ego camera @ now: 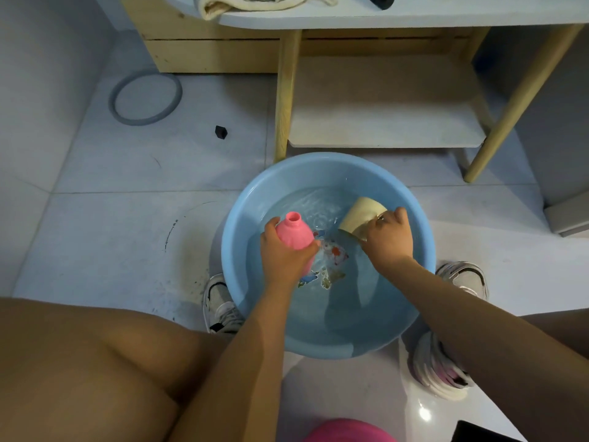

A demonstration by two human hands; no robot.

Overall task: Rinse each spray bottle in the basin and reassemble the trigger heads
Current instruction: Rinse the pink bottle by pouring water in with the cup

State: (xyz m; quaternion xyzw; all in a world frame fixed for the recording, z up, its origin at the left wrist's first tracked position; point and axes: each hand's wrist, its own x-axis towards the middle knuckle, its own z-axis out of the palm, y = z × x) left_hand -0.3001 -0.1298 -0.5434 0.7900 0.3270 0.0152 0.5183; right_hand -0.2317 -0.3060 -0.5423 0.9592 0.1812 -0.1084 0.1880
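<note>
A round blue basin (242, 215) with water stands on the floor between my feet. My left hand (283, 256) grips a pink spray bottle (294, 232) over the water; its open neck points up and away, with no trigger head on it. My right hand (389, 240) holds a cream-coloured cup (360, 215) tilted at the far right side of the basin, its lower edge near the water. A colourful picture shows on the basin's bottom. No trigger head is in view.
A wooden-legged table (287, 97) with a low shelf (385, 122) stands just behind the basin. A grey ring (145, 97) and a small black cap (221, 132) lie on the tiled floor at the left. A towel (255, 3) lies on the tabletop.
</note>
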